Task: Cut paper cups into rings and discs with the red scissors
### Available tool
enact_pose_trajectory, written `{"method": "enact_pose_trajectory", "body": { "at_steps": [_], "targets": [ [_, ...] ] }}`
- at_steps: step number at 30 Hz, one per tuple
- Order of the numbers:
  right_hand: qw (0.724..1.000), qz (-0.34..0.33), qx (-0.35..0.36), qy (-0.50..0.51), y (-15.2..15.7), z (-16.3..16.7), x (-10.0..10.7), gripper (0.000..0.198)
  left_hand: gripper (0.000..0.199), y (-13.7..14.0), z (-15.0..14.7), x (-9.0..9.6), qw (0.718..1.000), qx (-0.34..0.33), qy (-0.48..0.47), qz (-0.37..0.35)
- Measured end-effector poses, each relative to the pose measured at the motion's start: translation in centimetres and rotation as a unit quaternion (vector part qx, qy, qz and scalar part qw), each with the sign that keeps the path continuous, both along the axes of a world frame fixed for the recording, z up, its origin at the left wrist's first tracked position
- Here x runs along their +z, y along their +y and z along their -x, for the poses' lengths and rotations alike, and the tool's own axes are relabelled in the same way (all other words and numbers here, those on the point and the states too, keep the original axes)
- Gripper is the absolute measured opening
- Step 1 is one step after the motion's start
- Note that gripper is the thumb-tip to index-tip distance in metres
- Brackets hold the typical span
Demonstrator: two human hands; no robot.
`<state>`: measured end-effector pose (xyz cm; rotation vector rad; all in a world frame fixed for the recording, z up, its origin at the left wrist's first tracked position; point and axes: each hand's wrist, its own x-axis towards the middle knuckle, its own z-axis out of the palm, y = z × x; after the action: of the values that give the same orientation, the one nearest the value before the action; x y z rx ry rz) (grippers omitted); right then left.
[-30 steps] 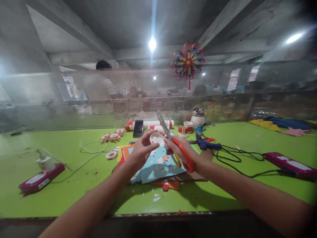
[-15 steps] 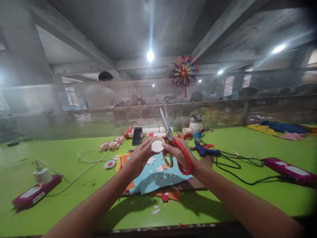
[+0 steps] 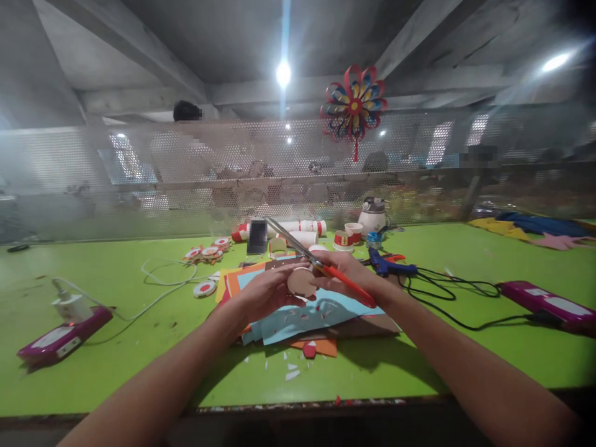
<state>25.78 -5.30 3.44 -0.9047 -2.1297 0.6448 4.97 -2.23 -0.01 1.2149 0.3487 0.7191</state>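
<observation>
My left hand (image 3: 265,290) is closed on a round beige piece (image 3: 301,283), like a paper disc or a cup's bottom, held above the papers. The fingers of my right hand (image 3: 347,273) are wrapped round a pair of scissors (image 3: 342,278) with red handles. Its blades point up and to the left, partly apart, and its fingertips reach the edge of the round piece. Below both hands lie light blue sheets (image 3: 284,328) strewn with small white and red scraps. A red hexagon-like bit (image 3: 309,350) rests on orange paper in front.
A blue glue gun (image 3: 391,266) with a black cord lies right, near a purple power strip (image 3: 544,304). Another power strip (image 3: 65,338) with a charger stands left. Behind are a phone (image 3: 257,237), paper cups (image 3: 343,241), a jug (image 3: 372,216), round badges (image 3: 209,251) and a mesh screen (image 3: 209,205).
The scissors have swung from nearly upright to slanting left. The round piece has turned, showing a beige face instead of a white rimmed one. The view has tilted down slightly.
</observation>
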Motion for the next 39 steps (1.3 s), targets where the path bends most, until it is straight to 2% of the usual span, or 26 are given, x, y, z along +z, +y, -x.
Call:
{"method": "enact_pose_trajectory", "body": {
  "at_steps": [2,7,10,15,18,21,23,25,29,32,36,39],
  "targets": [
    [1.000,0.006,0.005,0.002,0.2,-0.1,-0.2,0.025,0.034,0.0,0.2,-0.3,1.000,-0.006,0.000,-0.003],
    [0.998,0.046,0.008,0.032,0.5,-0.1,-0.4,0.037,0.029,-0.2,0.4,-0.5,1.000,-0.024,-0.017,-0.008],
    [0.996,0.061,0.037,0.043,0.3,-0.3,-0.3,0.037,0.024,-0.5,0.5,-0.3,0.999,-0.024,-0.025,0.001],
    [0.990,0.091,0.083,0.066,0.2,-0.4,-0.5,0.037,0.033,-0.9,0.4,-0.5,0.998,-0.059,-0.023,0.020],
    [0.991,0.089,0.080,0.054,0.4,-0.1,-0.7,0.038,0.033,-0.9,0.4,-0.8,0.998,-0.061,-0.019,0.017],
    [0.999,0.023,-0.007,0.028,0.6,0.5,-0.8,0.035,0.034,-0.5,0.8,-0.6,0.999,-0.013,-0.029,0.015],
    [0.994,-0.047,-0.099,0.010,0.7,0.9,-0.9,0.034,0.035,0.1,1.3,-0.3,0.998,0.040,-0.046,0.013],
    [0.985,-0.077,-0.157,-0.001,0.6,1.3,-1.1,0.034,0.035,1.0,1.9,-0.1,0.994,0.087,-0.065,0.013],
    [0.987,-0.038,-0.151,-0.024,-0.6,2.2,-1.4,0.039,0.037,2.8,3.1,-0.4,0.983,0.149,-0.101,0.026],
    [0.985,-0.042,-0.147,-0.078,-1.6,2.6,-1.8,0.040,0.036,3.8,3.6,-1.0,0.975,0.180,-0.123,0.044],
    [0.982,-0.048,-0.128,-0.131,-2.2,2.6,-2.3,0.041,0.038,4.2,3.9,-1.1,0.972,0.189,-0.132,0.037],
    [0.978,-0.020,-0.133,-0.160,-2.0,2.5,-2.5,0.045,0.038,4.1,4.0,-0.8,0.971,0.197,-0.134,0.022]
  ]
}}
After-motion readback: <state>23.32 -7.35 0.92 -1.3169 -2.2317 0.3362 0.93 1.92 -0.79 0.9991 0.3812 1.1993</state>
